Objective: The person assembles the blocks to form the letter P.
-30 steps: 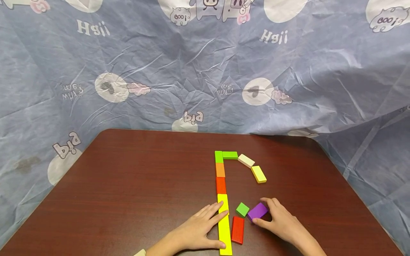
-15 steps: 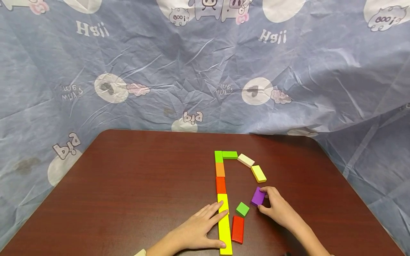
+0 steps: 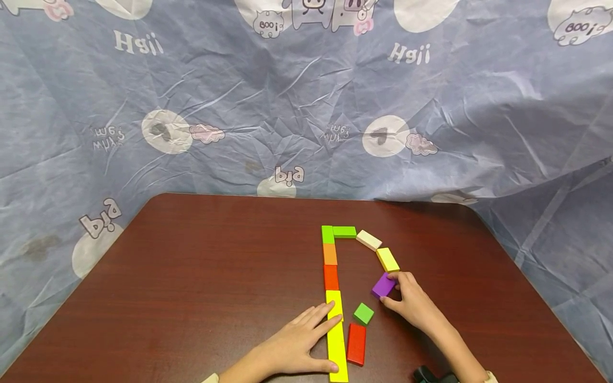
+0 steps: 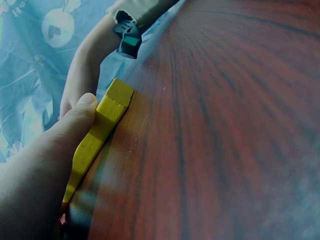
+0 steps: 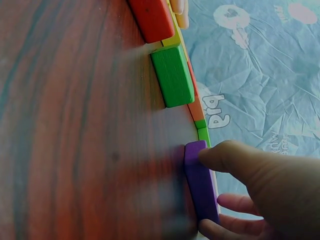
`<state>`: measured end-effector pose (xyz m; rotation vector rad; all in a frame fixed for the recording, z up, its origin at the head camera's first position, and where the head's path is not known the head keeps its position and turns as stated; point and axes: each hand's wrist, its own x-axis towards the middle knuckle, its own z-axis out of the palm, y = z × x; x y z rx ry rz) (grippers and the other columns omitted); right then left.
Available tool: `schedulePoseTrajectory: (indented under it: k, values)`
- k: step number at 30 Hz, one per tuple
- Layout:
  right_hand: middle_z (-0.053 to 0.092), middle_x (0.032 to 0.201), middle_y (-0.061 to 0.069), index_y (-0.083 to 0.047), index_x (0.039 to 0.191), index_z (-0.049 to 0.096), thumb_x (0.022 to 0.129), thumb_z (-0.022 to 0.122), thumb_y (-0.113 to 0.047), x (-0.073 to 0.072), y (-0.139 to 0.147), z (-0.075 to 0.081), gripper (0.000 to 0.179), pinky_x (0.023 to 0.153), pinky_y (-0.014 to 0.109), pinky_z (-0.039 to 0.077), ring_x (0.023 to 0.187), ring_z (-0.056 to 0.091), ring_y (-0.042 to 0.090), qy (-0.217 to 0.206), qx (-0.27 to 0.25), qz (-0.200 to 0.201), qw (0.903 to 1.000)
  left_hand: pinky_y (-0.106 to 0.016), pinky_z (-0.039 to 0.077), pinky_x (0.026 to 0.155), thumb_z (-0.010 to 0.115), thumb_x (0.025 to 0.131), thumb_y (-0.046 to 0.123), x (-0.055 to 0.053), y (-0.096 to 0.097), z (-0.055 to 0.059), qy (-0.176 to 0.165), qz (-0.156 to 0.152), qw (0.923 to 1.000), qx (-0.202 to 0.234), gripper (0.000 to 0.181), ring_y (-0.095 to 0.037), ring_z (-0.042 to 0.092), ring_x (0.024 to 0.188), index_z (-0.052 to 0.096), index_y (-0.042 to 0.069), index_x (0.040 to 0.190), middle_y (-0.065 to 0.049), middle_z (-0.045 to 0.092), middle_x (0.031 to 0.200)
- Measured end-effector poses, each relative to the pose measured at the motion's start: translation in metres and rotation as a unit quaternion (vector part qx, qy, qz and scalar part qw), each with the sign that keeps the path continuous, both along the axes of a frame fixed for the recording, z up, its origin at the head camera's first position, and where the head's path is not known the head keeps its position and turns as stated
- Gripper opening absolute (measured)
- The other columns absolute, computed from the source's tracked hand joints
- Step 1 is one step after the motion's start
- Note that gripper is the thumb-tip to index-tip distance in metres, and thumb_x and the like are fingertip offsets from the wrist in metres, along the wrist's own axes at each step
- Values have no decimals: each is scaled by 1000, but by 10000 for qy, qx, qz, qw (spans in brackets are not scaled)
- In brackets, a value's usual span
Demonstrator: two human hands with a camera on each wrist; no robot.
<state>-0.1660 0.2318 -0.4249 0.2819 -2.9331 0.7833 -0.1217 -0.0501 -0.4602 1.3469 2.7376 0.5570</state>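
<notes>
My right hand (image 3: 415,304) pinches a purple block (image 3: 383,286) between thumb and fingers, just below a pale yellow block (image 3: 388,259). The right wrist view shows the thumb on one end of the purple block (image 5: 200,175) and fingertips at its other end. With its fingers spread, my left hand (image 3: 299,343) rests on the bright yellow blocks (image 3: 337,348) at the near end of a straight row. In the left wrist view, its thumb touches the side of a yellow block (image 4: 102,122). A small green block (image 3: 364,314) and a red block (image 3: 356,344) lie between the hands.
Farther up the row come a red block (image 3: 331,277), an orange block (image 3: 330,254) and a green block (image 3: 328,234). Another green block (image 3: 345,232) and a cream block (image 3: 369,240) curve right from its top. The brown table (image 3: 215,266) meets a patterned cloth (image 3: 287,96) behind.
My right hand has moved the purple block away from beside the small green block, up toward the pale yellow block, turning it along the way. The left hand has stayed put.
</notes>
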Motion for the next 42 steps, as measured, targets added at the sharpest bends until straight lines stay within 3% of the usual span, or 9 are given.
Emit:
schedulePoseTrajectory:
  k: [16, 19, 23, 26, 31, 35, 42]
  values:
    - [50, 106, 18, 3, 112, 52, 75, 72, -27, -3, 4, 1, 52, 71, 33, 45, 89, 52, 23, -132, 94, -241, 9996, -37, 28, 111, 35, 83, 69, 0, 0, 0, 129, -5, 9999, -11, 79, -17, 22, 139, 16, 25, 146, -2, 11, 154]
    - [50, 111, 20, 2, 114, 52, 77, 71, -28, 0, 2, 2, 51, 73, 39, 47, 93, 53, 27, 6, 183, -224, 9996, -37, 28, 111, 35, 83, 69, 0, 0, -1, 144, -14, 9999, -4, 79, -17, 22, 139, 16, 25, 146, -2, 11, 154]
    - [54, 106, 13, -3, 111, 55, 78, 70, -25, 12, -10, 7, 42, 67, 34, 47, 86, 54, 21, 216, 262, -217, 9992, -37, 28, 111, 35, 83, 69, 0, 0, 0, 141, 3, 9999, 9, 79, -16, 22, 139, 16, 25, 146, -2, 10, 154]
    - [55, 95, 0, -12, 106, 58, 78, 70, -26, 25, -25, 10, 33, 59, 23, 40, 75, 49, 9, -34, 207, -176, 9996, -37, 28, 111, 34, 83, 70, 0, 0, 0, 103, 15, 9999, 14, 79, -16, 21, 139, 16, 25, 146, -2, 10, 154]
    - [51, 84, -13, -23, 96, 59, 76, 71, -29, 39, -47, 10, 24, 54, 18, 36, 69, 45, 1, -520, 265, -36, 9983, -38, 28, 110, 34, 83, 70, 0, -1, 1, 76, 52, 10000, 21, 79, -17, 22, 139, 17, 26, 146, -1, 11, 154]
    - [48, 79, -14, -23, 94, 59, 75, 73, -23, 41, -53, 9, 23, 53, 18, 35, 65, 43, -1, -571, 312, -5, 9979, -38, 29, 110, 34, 83, 69, 0, -1, 1, 81, 48, 10000, 16, 79, -17, 22, 139, 17, 25, 146, -2, 11, 154]
    - [49, 81, -14, -25, 95, 58, 75, 72, -19, 45, -41, 17, 25, 53, 21, 35, 66, 43, 0, -778, 741, -94, 9942, -37, 28, 111, 34, 83, 70, 1, -1, 1, 144, 27, 9999, 5, 79, -17, 23, 139, 17, 25, 146, -2, 11, 154]
